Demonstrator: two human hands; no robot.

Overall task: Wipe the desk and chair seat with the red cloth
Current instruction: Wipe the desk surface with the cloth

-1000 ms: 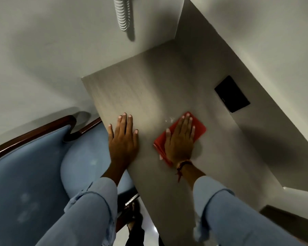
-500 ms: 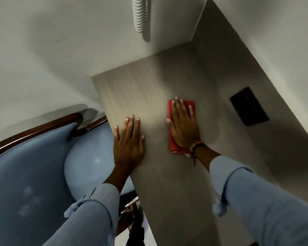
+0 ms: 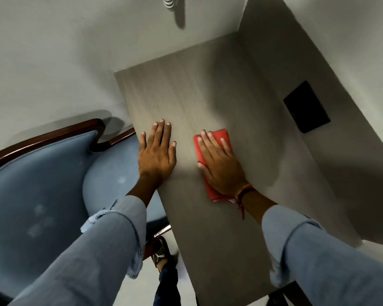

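In the head view, the right hand (image 3: 220,165) is pressing the folded red cloth (image 3: 215,151) flat on the counter (image 3: 208,96), a little right of the frame's centre. Compared with a second ago, the cloth has swung from a diagonal lie farther right to a near-upright lie closer to the left hand (image 3: 157,152), so the stroke is sweeping across the counter's middle band. Judging from that, desk wiping is well under way, while the chair seat (image 3: 111,180), at lower left and tucked partly beneath the counter's edge, is looking not yet wiped.

The right fingers (image 3: 210,141) are lying outstretched and spread on top of the cloth, pinning it rather than clutching it; red is showing past the fingertips at the top and beneath the wrist at the bottom. The left hand is resting flat and unclenched on the counter's left edge, holding nothing, just beside the cloth yet not touching it.

A black panel (image 3: 306,107) is sitting at upper right, well apart from the cloth.
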